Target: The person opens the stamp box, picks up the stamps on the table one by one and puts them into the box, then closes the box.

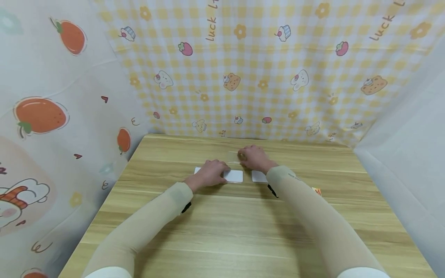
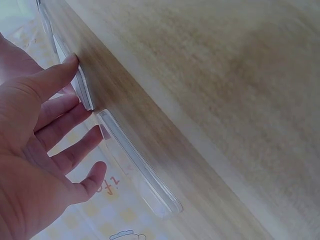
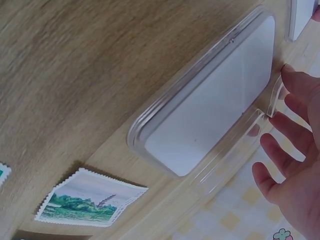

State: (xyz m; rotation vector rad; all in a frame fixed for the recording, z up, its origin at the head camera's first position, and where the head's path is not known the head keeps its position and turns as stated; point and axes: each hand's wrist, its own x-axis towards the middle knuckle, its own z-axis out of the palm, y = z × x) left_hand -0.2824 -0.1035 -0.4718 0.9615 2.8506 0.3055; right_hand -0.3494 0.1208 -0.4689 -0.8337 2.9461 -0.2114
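Note:
My left hand (image 1: 210, 173) holds the left end of a flat white case (image 1: 233, 176) with a clear rim, thumb on its near edge and fingers at its far side. Part of another such case (image 1: 197, 170) shows behind that hand; in the left wrist view, this clear-edged case (image 2: 140, 162) lies by the smaller fingers. Farther back, my right hand (image 1: 255, 157) grips the right end of a clear plastic lid (image 1: 233, 157) between thumb and fingers. Below the right wrist sits a third white case (image 3: 215, 97), partly covered by the arm in the head view.
A postage stamp (image 3: 92, 197) with a green landscape lies right of the third case, and the edge of another stamp (image 3: 4, 172) shows beside it. Patterned cloth (image 1: 240, 77) hangs behind the wooden table (image 1: 215, 231), close to its back edge.

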